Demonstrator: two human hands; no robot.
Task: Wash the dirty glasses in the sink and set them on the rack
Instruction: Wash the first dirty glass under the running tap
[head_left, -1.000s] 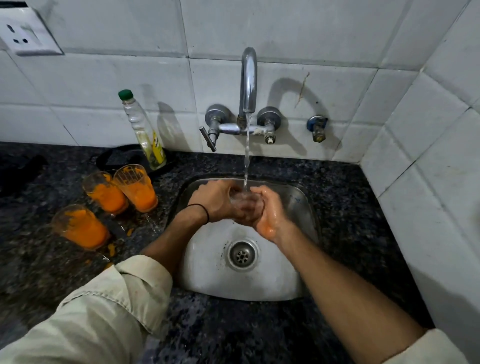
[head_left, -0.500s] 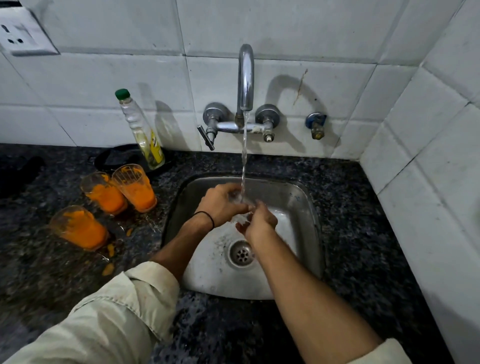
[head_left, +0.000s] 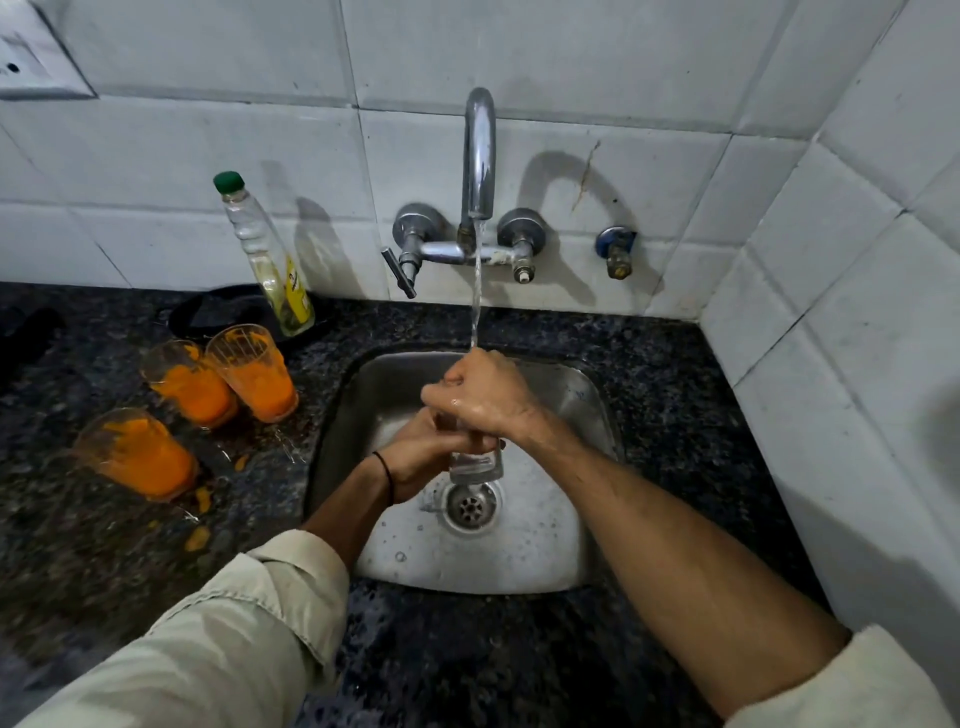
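Note:
A clear glass (head_left: 475, 465) stands upright over the steel sink (head_left: 582, 395), its base just above the drain. My left hand (head_left: 421, 460) grips its side from the left. My right hand (head_left: 485, 397) is curled over its upper part, under the water stream from the tap (head_left: 479, 150). Only the glass's thick bottom shows below my fingers. Three dirty glasses smeared with orange stand on the dark counter left of the sink: one at the front (head_left: 137, 452), one behind it (head_left: 189, 382), one to its right (head_left: 254, 371).
A bottle with a green cap (head_left: 265, 257) leans by the tiled wall behind the dirty glasses. Orange drips (head_left: 200, 535) lie on the granite counter (head_left: 675, 374). A side wall of tiles closes the right. A black object (head_left: 218, 312) lies behind the glasses.
Both hands turned the glass from lying between my palms to upright; my right hand rose on top of it, and my left hand dropped lower on its side.

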